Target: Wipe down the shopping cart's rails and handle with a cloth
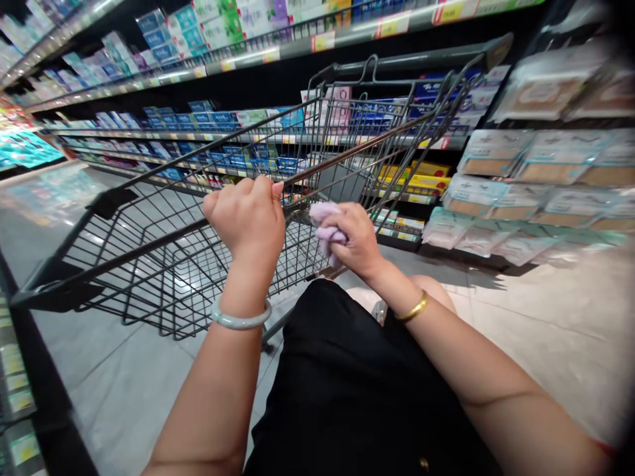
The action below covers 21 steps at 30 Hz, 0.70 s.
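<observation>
My left hand (249, 217) is closed in a fist round the brown handle bar (347, 153) of a dark wire shopping cart (163, 264), which tilts across the view. A pale green bangle sits on that wrist. My right hand (354, 241) is just right of it at the cart's near end, fingers closed on a crumpled lilac cloth (325, 225). A gold bangle circles the right wrist. The cart's basket looks empty. Black clothing (347, 396) fills the bottom middle.
Store shelves (208, 125) stacked with blue and white boxed goods run along the left and ahead. Packets in clear wrap (536, 172) hang on the right. A pale tiled floor (546, 317) lies below, and a dark shelf edge (30, 370) is at the lower left.
</observation>
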{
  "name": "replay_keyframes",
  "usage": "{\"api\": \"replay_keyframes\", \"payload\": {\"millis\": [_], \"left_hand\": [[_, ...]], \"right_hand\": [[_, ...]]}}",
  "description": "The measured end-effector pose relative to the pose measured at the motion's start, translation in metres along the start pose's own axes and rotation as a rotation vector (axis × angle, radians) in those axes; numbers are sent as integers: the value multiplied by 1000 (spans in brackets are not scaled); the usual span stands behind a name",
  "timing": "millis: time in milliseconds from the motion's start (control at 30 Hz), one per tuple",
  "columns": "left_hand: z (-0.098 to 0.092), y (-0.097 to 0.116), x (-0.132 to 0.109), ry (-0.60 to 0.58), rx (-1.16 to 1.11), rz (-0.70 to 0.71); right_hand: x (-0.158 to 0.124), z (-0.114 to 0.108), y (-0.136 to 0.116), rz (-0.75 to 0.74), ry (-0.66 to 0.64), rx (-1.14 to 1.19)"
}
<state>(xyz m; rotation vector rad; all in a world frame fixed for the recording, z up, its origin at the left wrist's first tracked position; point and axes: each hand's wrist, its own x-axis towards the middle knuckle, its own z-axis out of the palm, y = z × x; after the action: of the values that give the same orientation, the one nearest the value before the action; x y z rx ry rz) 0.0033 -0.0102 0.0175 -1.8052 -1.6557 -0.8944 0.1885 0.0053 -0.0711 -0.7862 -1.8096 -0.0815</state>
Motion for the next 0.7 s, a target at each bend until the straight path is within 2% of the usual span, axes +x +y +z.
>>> {"api": "replay_keyframes", "payload": {"millis": [67,167,233,333,367,433,500,567,633,700], "left_hand": [[-1,1,0,-26,1,-1],[-3,1,1,-51,20,11],[-5,-1,2,-62,14,36],[-16,-8,5,-108,-50,124],[-22,-12,5,-114,-67,157],[-36,-23,6,-93,-56,186],[-49,-37,4,-69,17,153],[-60,-53,0,-88,101,106],[-67,-67,-5,-135,161,64],[-71,-79,-12,-199,186,31]], "right_hand": [[28,-5,-15,-80,145,-48],[55,-1,-27,-125,196,-107],[56,6,-27,-148,116,-131],[44,12,-25,-250,-73,-149],[42,11,-24,-262,-74,-143],[46,7,-26,-228,20,-142],[58,5,-31,-144,166,-150],[71,6,-40,-79,233,-168],[79,12,-51,-93,159,-176],[81,17,-58,-174,12,-176]]}}
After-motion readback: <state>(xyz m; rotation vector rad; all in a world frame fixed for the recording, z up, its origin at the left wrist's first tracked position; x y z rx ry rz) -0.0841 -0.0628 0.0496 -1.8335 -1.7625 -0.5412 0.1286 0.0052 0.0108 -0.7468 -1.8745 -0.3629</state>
